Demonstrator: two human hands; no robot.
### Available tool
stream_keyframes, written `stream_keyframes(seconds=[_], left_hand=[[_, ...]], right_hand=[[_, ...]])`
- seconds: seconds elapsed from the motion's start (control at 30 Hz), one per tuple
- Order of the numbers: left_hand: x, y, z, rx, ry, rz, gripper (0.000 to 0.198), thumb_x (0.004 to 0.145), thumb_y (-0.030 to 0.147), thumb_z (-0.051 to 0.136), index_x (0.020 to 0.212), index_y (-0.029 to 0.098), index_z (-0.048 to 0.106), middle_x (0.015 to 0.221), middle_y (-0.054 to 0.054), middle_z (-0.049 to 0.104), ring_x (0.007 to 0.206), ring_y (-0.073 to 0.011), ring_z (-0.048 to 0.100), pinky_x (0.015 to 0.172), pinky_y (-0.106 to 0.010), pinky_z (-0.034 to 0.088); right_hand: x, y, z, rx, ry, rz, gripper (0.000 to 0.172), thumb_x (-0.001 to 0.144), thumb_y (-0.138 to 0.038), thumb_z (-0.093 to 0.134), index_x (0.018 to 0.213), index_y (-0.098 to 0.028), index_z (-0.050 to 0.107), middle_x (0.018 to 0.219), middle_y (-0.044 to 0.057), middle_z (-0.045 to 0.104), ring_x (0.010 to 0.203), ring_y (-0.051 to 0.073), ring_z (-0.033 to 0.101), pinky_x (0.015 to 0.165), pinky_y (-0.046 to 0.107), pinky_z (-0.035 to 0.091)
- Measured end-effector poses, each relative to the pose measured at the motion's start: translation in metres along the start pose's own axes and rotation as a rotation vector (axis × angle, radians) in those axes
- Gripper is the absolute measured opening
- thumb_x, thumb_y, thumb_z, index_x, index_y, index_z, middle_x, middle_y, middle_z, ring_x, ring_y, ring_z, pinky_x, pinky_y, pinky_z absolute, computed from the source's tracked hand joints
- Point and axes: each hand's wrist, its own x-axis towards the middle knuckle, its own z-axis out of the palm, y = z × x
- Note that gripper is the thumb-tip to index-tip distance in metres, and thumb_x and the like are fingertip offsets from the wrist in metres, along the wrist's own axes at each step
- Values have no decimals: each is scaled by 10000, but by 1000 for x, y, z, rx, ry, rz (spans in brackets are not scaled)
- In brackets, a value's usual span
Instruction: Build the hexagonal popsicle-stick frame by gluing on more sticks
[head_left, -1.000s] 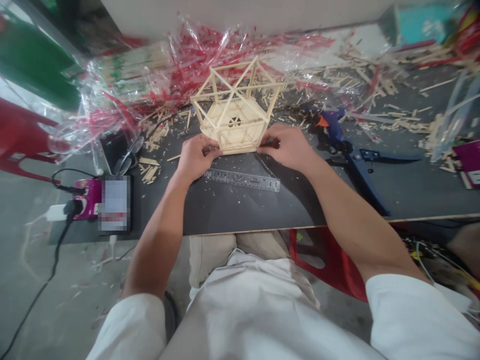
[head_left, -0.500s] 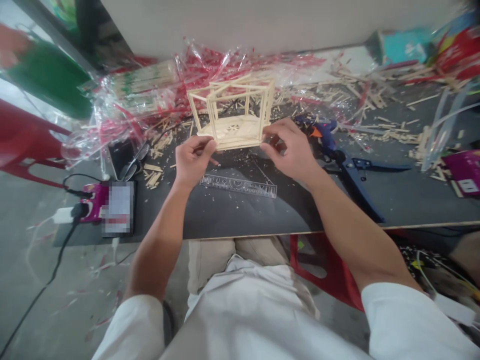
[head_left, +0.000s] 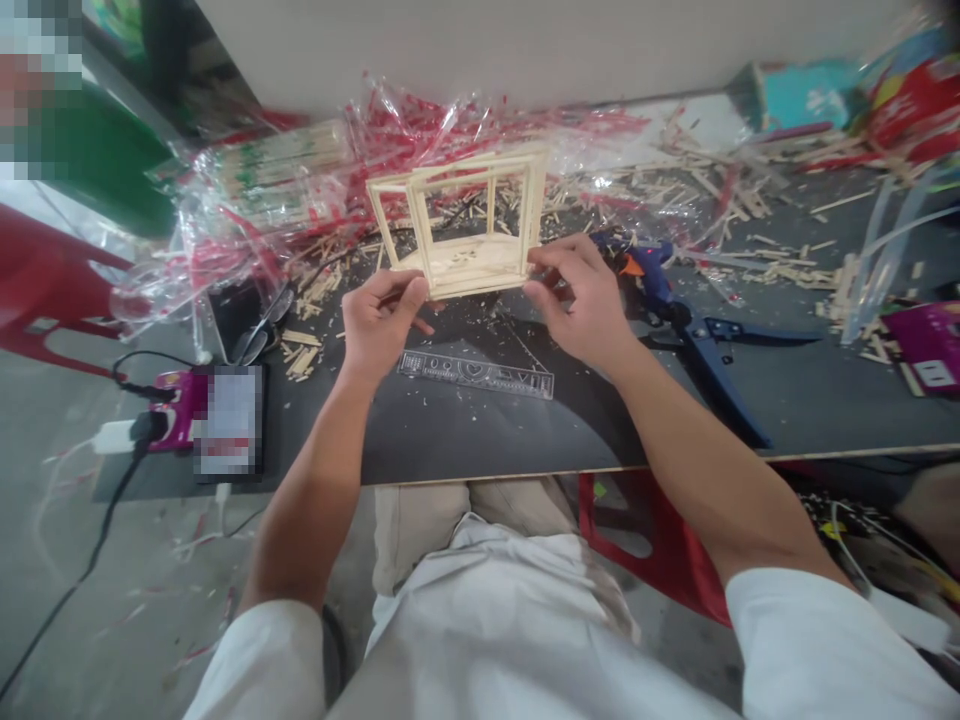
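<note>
A small house-like frame of thin wooden sticks (head_left: 472,284) with a flat stick floor is held between my hands above the dark table. My left hand (head_left: 381,318) pinches its lower left corner between thumb and fingers. At the lower right corner, my right hand (head_left: 581,300) grips it the same way. Below the frame lies a clear plastic ruler (head_left: 476,374) with cut-out shapes. A blue hot glue gun (head_left: 651,268) with an orange part rests just beyond my right hand, and blue-handled cutters (head_left: 720,375) lie beside my right forearm.
Plastic wrappers (head_left: 420,130) and scattered sticks (head_left: 795,265) cover the table's back and right. At the left edge sit a phone (head_left: 229,420) and a purple power strip (head_left: 176,405) with plugged cables. Scissors (head_left: 259,335) lie near it. A red stool (head_left: 52,290) stands left.
The stick frame has tilted slightly toward me, so its floor shows at a flatter angle. My left hand has shifted slightly left; both hands keep their hold.
</note>
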Motion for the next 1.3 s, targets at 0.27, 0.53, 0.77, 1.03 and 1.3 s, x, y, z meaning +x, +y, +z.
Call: stream_keyframes(seconds=[0.27, 0.53, 0.77, 1.03, 1.3], left_hand=[[-2, -3, 2, 33, -6, -11, 314, 970, 534, 663, 972, 221, 690, 827, -38, 711, 751, -180, 760, 502, -246, 571], [1, 1, -2, -123, -75, -8, 465, 852, 654, 773, 863, 197, 690, 674, 11, 646, 509, -78, 638, 399, -158, 446], [0, 9, -5, -151, -188, -42, 460, 863, 648, 768, 849, 193, 701, 640, 3, 617, 510, -91, 625, 398, -168, 488], [-1, 9, -6, -124, -226, -10, 400, 928, 578, 734, 878, 183, 706, 721, -26, 658, 548, -109, 658, 440, -206, 555], [0, 7, -7, -85, -200, -40, 369, 943, 553, 727, 897, 188, 700, 668, -1, 635, 539, -92, 644, 446, -180, 512]], right_hand=[[-2, -1, 1, 20, 26, -19, 496, 1020, -639, 469, 1339, -310, 659, 1304, 161, 615, 1010, 306, 706, 818, 490, 657], [-1, 16, 8, 27, 79, -151, 527, 1041, -645, 447, 1388, -292, 625, 1292, 149, 616, 1075, 285, 698, 824, 456, 659], [-1, 23, 7, -18, 93, -173, 529, 1049, -641, 432, 1401, -290, 615, 1294, 157, 615, 1135, 309, 689, 819, 466, 646], [-1, 21, 8, -55, 112, -185, 488, 1062, -597, 435, 1375, -276, 626, 1235, 157, 632, 1045, 282, 707, 739, 423, 644], [-2, 16, 8, -81, 126, -183, 454, 1057, -581, 449, 1359, -294, 630, 1176, 159, 642, 942, 269, 714, 660, 417, 632]])
